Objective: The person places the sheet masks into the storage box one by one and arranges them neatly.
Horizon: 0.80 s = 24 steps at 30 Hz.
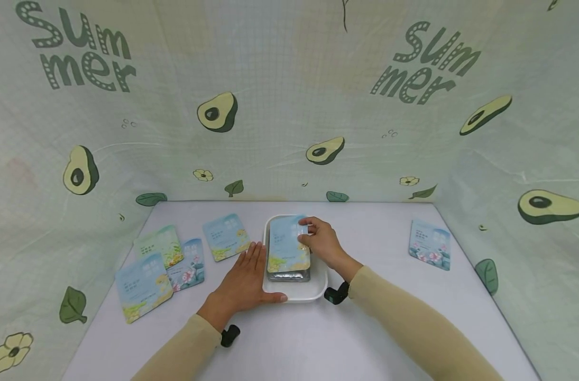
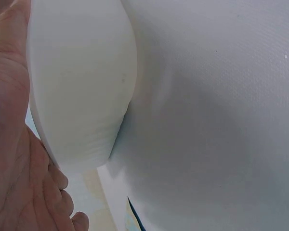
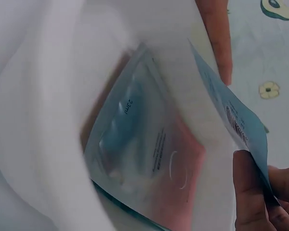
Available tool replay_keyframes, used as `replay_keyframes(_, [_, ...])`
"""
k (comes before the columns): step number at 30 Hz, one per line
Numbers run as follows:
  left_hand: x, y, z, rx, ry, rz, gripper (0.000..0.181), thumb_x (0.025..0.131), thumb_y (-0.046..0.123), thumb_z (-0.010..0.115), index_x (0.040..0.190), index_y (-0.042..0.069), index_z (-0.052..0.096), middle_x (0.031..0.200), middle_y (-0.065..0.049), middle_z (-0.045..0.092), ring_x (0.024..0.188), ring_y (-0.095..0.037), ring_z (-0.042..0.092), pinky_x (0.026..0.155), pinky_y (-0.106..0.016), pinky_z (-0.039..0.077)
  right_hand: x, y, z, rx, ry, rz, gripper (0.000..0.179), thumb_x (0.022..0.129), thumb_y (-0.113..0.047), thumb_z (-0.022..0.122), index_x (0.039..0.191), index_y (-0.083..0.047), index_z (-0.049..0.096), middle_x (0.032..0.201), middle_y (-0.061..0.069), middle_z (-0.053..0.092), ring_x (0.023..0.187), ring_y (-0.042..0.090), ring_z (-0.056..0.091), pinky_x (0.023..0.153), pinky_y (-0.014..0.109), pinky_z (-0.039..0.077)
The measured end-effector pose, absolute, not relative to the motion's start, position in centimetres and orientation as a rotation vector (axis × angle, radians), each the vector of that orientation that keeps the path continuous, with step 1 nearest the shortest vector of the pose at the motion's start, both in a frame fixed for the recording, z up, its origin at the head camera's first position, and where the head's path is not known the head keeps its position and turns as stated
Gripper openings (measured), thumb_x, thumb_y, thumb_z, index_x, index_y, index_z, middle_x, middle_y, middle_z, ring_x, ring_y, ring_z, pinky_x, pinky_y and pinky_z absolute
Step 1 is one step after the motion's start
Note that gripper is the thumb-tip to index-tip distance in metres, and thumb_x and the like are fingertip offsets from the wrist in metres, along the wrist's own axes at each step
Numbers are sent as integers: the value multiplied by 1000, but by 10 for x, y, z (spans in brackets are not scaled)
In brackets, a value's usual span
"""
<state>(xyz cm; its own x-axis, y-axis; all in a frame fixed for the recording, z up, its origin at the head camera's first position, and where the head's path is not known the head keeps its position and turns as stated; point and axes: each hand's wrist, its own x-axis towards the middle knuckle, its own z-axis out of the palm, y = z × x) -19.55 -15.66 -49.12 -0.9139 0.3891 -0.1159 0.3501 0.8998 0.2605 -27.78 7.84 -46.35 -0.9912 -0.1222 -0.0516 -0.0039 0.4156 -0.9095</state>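
A white plastic tray (image 1: 319, 288) stands in the middle of the table. My left hand (image 1: 245, 280) lies with straight fingers along its left side, the thumb reaching over the front rim; in the left wrist view the palm is beside the tray wall (image 2: 82, 86). With thumb and fingers my right hand (image 1: 323, 242) pinches the right edge of a blue sheet mask packet (image 1: 286, 244), held over the tray. Below it, a silvery packet (image 1: 289, 276) lies inside the tray. The right wrist view shows this lower packet (image 3: 135, 130) printed "23ml", apart from the pinched one.
Left of the tray lie a blue packet (image 1: 224, 238), a green packet (image 1: 158, 243), a flowered packet (image 1: 189, 267) and a larger-looking blue packet (image 1: 144, 288), the last three overlapping. Another flowered packet (image 1: 429, 244) lies far right. A patterned cloth (image 1: 279, 106) rises behind the table.
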Motion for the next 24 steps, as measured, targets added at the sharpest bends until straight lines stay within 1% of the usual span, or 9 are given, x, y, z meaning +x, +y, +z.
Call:
replay_keyframes(4, [-195, -157, -491, 574, 2902, 355, 135, 82, 87, 63, 168, -3, 10, 176, -21, 9, 165, -38, 4, 132, -54, 15, -277, 72, -468, -131, 2595, -1572, 38, 97, -6, 73, 134, -10, 68, 114, 14, 74, 90, 20, 69, 69, 29, 56])
replay_keyframes(7, [-196, -157, -492, 578, 2906, 357, 135, 82, 88, 62, 168, -3, 10, 176, -22, 9, 165, -38, 5, 132, -54, 16, -276, 70, -469, -131, 2604, -1542, 37, 98, -6, 72, 135, -11, 67, 118, 15, 72, 98, 23, 68, 75, 32, 57])
replay_keyframes(9, [-196, -157, -493, 583, 2907, 360, 135, 82, 88, 61, 168, -3, 10, 176, -22, 10, 165, -38, 5, 132, -54, 17, -277, 69, -470, -128, 2615, -1507, 36, 100, -7, 68, 136, -12, 67, 124, 15, 70, 107, 24, 67, 81, 35, 58])
replay_keyframes(13, [-196, -158, -494, 592, 2905, 356, 134, 83, 89, 60, 167, -3, 11, 176, -22, 10, 165, -38, 6, 132, -54, 17, -279, 70, -470, -152, 2642, -1394, 35, 104, -7, 60, 139, -13, 66, 139, 18, 67, 128, 31, 63, 99, 47, 58])
replay_keyframes(14, [-196, -158, -494, 593, 2903, 357, 134, 83, 89, 60, 167, -4, 11, 176, -22, 10, 165, -38, 5, 132, -54, 17, -280, 71, -470, -168, 2665, -1346, 35, 105, -8, 59, 139, -13, 66, 141, 18, 66, 132, 32, 62, 103, 49, 56])
replay_keyframes(16, [-196, -158, -493, 593, 2903, 356, 134, 83, 88, 60, 167, -4, 11, 176, -23, 10, 165, -39, 5, 132, -54, 17, -282, 72, -470, -226, 2706, -1250, 36, 106, -9, 58, 141, -12, 64, 142, 19, 66, 135, 35, 61, 107, 53, 54])
replay_keyframes(20, [-196, -158, -494, 584, 2898, 360, 134, 83, 88, 60, 167, -4, 11, 176, -22, 9, 165, -38, 4, 132, -54, 16, -283, 74, -469, -339, 2788, -1072, 40, 106, -9, 59, 145, -10, 61, 139, 22, 68, 129, 38, 65, 103, 53, 57])
replay_keyframes(24, [-195, -157, -495, 579, 2894, 369, 135, 82, 89, 60, 167, -4, 10, 176, -22, 9, 165, -38, 4, 133, -53, 15, -283, 77, -464, -366, 2835, -1010, 45, 106, -10, 61, 150, -8, 56, 139, 25, 66, 127, 40, 67, 100, 54, 58])
